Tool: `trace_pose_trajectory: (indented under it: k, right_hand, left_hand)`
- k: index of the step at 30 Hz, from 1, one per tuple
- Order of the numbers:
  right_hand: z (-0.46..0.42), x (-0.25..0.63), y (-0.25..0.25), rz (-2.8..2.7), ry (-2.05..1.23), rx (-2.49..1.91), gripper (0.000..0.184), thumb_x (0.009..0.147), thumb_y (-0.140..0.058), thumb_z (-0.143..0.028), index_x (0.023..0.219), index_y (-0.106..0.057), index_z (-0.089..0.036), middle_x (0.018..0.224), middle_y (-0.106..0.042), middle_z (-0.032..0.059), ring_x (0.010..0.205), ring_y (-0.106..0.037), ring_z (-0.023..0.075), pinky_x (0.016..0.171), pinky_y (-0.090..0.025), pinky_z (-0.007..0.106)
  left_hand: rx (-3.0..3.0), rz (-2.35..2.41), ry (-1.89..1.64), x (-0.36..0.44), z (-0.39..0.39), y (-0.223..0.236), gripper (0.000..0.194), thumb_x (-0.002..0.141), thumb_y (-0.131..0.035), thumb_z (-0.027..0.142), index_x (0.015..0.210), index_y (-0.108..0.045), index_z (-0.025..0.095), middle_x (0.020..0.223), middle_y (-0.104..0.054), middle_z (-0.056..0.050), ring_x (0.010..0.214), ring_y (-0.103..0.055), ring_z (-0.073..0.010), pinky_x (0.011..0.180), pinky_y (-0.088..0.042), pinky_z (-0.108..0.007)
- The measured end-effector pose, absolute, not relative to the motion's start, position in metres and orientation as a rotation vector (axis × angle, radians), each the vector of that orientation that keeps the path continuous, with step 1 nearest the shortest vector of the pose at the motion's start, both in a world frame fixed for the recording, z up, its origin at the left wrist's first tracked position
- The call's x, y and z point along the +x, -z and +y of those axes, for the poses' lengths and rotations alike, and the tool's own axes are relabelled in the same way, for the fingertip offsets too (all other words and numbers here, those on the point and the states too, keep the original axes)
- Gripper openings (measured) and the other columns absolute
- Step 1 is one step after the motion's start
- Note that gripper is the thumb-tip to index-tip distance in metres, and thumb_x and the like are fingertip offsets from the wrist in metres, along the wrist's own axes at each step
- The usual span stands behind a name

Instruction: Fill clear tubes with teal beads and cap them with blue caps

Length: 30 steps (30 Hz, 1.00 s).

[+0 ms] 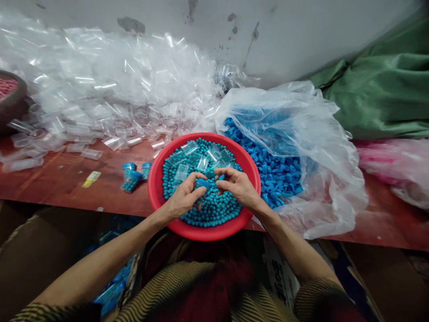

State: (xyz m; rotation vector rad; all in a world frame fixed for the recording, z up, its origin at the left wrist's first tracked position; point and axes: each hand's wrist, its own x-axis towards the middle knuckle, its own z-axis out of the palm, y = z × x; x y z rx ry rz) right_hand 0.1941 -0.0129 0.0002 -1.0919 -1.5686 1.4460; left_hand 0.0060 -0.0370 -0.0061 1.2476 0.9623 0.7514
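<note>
Both hands are over a red basin (155,179) filled with small teal beads (211,214). My left hand (183,197) closes its thumb and fingers on a small container with a blue top (203,183); the fingers hide most of its body. Just to the right, my right hand (240,187) pinches a small blue cap (221,177) between thumb and fingertips, apart from the container. Several clear plastic tubes (202,163) lie on the beads at the back of the basin.
Blue caps (281,174) spill from a clear plastic bag (331,179) at right. A large heap of clear tubes (110,85) lies along the wall. Blue-capped, bead-filled tubes (130,181) stand left of the basin. A bowl of pink pieces (13,107) sits far left.
</note>
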Motion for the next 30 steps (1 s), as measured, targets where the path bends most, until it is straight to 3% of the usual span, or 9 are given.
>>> trace_pose_trajectory:
  k: [3,6,8,12,14,16,21,26,30]
  right_hand:
    - [-0.014,0.19,0.004,-1.515,-1.282,-1.144,0.059,0.075,-0.064,-0.029,0.13,-0.046,-0.019,0.092,-0.063,0.0025,0.065,-0.059,0.0118,0.062,-0.053,0.029]
    - [-0.022,0.183,0.004,-1.807,-0.956,-1.142,0.041,0.085,-0.052,-0.026,0.126,-0.052,-0.02,0.103,-0.065,0.0068,0.084,-0.063,0.0166,0.08,-0.052,0.035]
    - [-0.029,0.179,0.003,-2.056,-0.793,-1.067,0.042,0.089,-0.049,-0.028,0.129,-0.048,-0.018,0.116,-0.06,0.0118,0.105,-0.059,0.0215,0.091,-0.048,0.038]
    - [-0.042,0.173,0.005,-2.397,-0.615,-0.974,0.098,0.076,-0.066,-0.045,0.147,-0.008,-0.011,0.138,-0.036,0.0251,0.127,-0.04,0.0332,0.096,-0.044,0.046]
    - [-0.045,0.172,0.007,-2.482,-0.519,-1.041,0.11,0.072,-0.069,-0.047,0.147,0.004,-0.012,0.134,-0.038,0.0259,0.12,-0.046,0.0349,0.088,-0.048,0.047]
    - [-0.047,0.171,0.007,-2.505,-0.423,-1.131,0.106,0.075,-0.065,-0.047,0.147,0.005,-0.014,0.125,-0.045,0.0232,0.106,-0.055,0.0321,0.076,-0.052,0.042]
    - [-0.05,0.168,0.003,-2.533,-0.325,-1.207,0.093,0.077,-0.057,-0.047,0.146,-0.007,-0.01,0.112,-0.052,0.0186,0.08,-0.06,0.0255,0.056,-0.05,0.033]
    - [-0.054,0.162,0.001,-2.609,-0.357,-1.303,0.09,0.076,-0.055,-0.049,0.146,-0.013,-0.01,0.111,-0.052,0.0172,0.078,-0.061,0.0247,0.056,-0.05,0.033]
    - [-0.055,0.158,-0.003,-2.618,-0.452,-1.347,0.088,0.079,-0.053,-0.048,0.147,-0.009,-0.013,0.12,-0.048,0.0197,0.079,-0.062,0.0238,0.058,-0.051,0.034]
  left_hand:
    - [1.264,1.0,-0.776,0.01,-0.039,0.005,0.03,0.085,-0.05,0.032,0.11,-0.039,0.02,0.057,-0.044,0.01,0.039,-0.048,-0.0061,0.036,-0.032,-0.016]
    - [1.268,1.054,-0.833,0.014,-0.043,0.008,0.04,0.085,-0.05,0.031,0.122,-0.036,0.021,0.06,-0.04,0.01,0.039,-0.043,-0.0049,0.037,-0.034,-0.017]
    - [1.267,1.061,-0.852,0.016,-0.046,0.01,0.046,0.086,-0.049,0.03,0.129,-0.034,0.023,0.062,-0.038,0.009,0.04,-0.041,-0.0048,0.039,-0.035,-0.018]
    - [1.324,1.052,-0.924,0.02,-0.045,0.011,0.045,0.083,-0.053,0.03,0.125,-0.041,0.019,0.074,-0.05,0.003,0.063,-0.052,-0.0102,0.06,-0.046,-0.024]
    - [1.355,1.015,-0.959,0.02,-0.042,0.011,0.041,0.081,-0.054,0.03,0.119,-0.046,0.017,0.089,-0.055,-0.001,0.085,-0.055,-0.0141,0.08,-0.046,-0.027]
    - [1.375,1.0,-0.96,0.021,-0.041,0.011,0.035,0.081,-0.054,0.03,0.114,-0.048,0.018,0.098,-0.056,-0.003,0.096,-0.052,-0.0155,0.09,-0.042,-0.028]
    - [1.365,1.068,-0.941,0.023,-0.048,0.013,0.023,0.082,-0.052,0.033,0.1,-0.047,0.019,0.083,-0.052,0.001,0.08,-0.051,-0.0139,0.078,-0.043,-0.027]
    - [1.398,1.19,-0.995,0.031,-0.057,0.011,0.012,0.081,-0.046,0.024,0.091,-0.045,0.019,0.088,-0.052,-0.002,0.085,-0.052,-0.0153,0.081,-0.043,-0.03]
    - [1.45,1.248,-0.973,0.033,-0.055,0.008,0.014,0.081,-0.044,0.021,0.094,-0.046,0.018,0.09,-0.054,-0.002,0.085,-0.053,-0.0156,0.082,-0.043,-0.03]
